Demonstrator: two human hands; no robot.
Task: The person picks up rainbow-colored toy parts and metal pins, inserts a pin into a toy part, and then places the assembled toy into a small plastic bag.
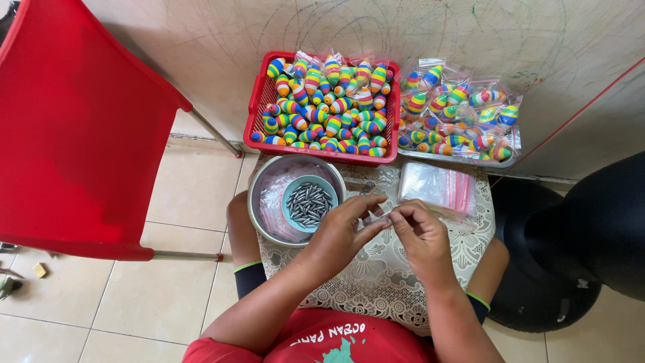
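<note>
Hands pinched shut, left hand (342, 228) and right hand (420, 235) gripping small clear bag (377, 216), long axis left-right

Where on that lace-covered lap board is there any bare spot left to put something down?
The lace cloth lies bare below the left hand and right hand, towards the person's body. Further out it is crowded: metal bowl, stack of clear bags, then red basket and tray of bagged toys.

small clear plastic bag (380, 216), pinched between both hands, above lace cloth
</note>
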